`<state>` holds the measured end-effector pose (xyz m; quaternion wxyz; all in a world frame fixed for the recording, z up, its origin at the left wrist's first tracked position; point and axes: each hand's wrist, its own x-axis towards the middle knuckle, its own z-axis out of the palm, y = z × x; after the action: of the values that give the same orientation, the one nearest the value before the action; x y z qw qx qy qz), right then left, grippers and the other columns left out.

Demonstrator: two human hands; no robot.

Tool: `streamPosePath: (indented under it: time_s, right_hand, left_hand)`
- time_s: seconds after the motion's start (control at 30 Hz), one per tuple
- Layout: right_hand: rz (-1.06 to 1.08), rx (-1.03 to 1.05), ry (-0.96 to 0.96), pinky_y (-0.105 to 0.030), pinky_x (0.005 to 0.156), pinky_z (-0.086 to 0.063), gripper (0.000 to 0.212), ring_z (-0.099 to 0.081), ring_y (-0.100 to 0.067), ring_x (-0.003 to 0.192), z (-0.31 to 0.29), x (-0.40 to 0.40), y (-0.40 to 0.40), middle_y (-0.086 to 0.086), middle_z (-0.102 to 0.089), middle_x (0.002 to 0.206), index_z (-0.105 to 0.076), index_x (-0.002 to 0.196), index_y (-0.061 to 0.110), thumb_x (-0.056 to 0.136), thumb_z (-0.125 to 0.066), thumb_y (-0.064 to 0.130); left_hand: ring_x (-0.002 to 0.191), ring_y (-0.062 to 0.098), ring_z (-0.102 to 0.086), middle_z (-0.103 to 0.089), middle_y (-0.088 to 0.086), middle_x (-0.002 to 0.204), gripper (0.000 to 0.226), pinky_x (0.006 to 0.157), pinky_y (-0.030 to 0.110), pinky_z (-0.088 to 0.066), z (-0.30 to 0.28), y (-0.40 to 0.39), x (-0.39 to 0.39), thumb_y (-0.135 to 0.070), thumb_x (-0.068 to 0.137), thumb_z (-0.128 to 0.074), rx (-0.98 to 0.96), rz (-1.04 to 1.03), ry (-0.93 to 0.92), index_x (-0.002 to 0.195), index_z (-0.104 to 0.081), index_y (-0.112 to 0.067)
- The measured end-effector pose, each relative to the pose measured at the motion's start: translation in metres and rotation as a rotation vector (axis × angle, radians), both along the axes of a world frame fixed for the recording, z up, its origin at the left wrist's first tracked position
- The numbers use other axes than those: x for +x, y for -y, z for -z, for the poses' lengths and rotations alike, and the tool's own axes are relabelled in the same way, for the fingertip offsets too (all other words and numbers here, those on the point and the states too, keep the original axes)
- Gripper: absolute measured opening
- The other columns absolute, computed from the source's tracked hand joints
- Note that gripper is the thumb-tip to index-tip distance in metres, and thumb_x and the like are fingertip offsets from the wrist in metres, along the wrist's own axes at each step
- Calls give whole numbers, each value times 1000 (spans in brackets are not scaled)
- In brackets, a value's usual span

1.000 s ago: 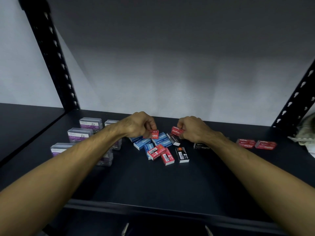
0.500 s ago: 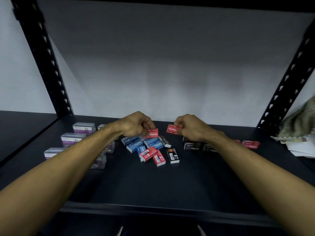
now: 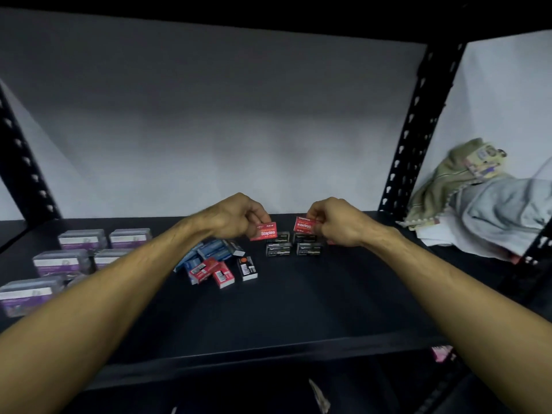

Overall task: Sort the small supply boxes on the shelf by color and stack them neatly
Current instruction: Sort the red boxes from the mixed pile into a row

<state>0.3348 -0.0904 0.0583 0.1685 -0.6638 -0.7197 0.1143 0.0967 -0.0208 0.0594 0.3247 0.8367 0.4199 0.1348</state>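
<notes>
My left hand (image 3: pixel 239 215) pinches a red staples box (image 3: pixel 264 231), held above the dark shelf (image 3: pixel 298 309). Just to its right, my right hand (image 3: pixel 334 221) pinches a second red staples box (image 3: pixel 304 225) over a group of black staples boxes (image 3: pixel 294 246). Under my left wrist lies a loose pile: blue boxes (image 3: pixel 209 252), two red boxes (image 3: pixel 212 271) and a black box (image 3: pixel 247 267). My right hand hides what lies beyond the black boxes.
Clear boxes with purple labels (image 3: pixel 80 239) stand in rows at the shelf's left. Black perforated uprights (image 3: pixel 415 130) frame the bay. Folded cloths (image 3: pixel 484 201) lie on the neighbouring shelf to the right. The shelf's front edge (image 3: pixel 268 354) runs below my forearms.
Both hands have lifted their red boxes and carried them rightward over the black boxes. The view has swung right and tilted, bringing the cloth pile into sight.
</notes>
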Motion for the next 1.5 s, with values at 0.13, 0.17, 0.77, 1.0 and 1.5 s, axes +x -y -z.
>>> streamPosePath:
  time_s: [0.13, 0.17, 0.77, 1.0, 1.5]
  right_hand:
    - [74, -5, 2, -25, 70, -49, 16, -65, -12, 80, -1, 33, 21, 7, -68, 86, -67, 97, 24, 85, -68, 13]
    - [90, -7, 2, -24, 69, -49, 16, -64, -11, 80, -1, 42, 26, 7, -68, 86, -67, 96, 24, 85, -68, 13]
    - [268, -79, 142, -35, 70, -55, 18, -63, -16, 77, 30, 123, 56, 5, -65, 79, -61, 76, 24, 78, -75, 35]
    - [220, -85, 74, -30, 60, -53, 9, -65, -18, 72, 32, 114, 43, 2, -66, 75, -67, 80, 22, 75, -70, 15]
    - [234, -61, 42, -27, 54, -46, 10, -65, -16, 70, 42, 132, 41, 4, -66, 71, -63, 76, 22, 75, -73, 18]
  left_hand:
    - [80, 6, -69, -73, -1, 91, 31, 65, 9, -49, -2, 10, 35, 5, 84, -68, 30, 37, 14, 107, -72, -14]
    - [80, 6, -69, -73, -2, 90, 31, 67, 11, -49, -2, 13, 44, 5, 83, -68, 35, 46, 19, 107, -72, -14]
    - [96, 14, -67, -71, -4, 106, 23, 90, 34, -55, 46, 37, 169, -20, 88, -72, 356, 161, -124, 110, -70, -23]
    - [101, 19, -66, -70, -1, 111, 25, 90, 36, -54, 59, 34, 181, -15, 87, -68, 434, 146, -219, 110, -68, -25]
    - [96, 22, -66, -69, 1, 107, 24, 84, 35, -55, 66, 23, 191, -18, 86, -69, 446, 118, -225, 110, -68, -25]
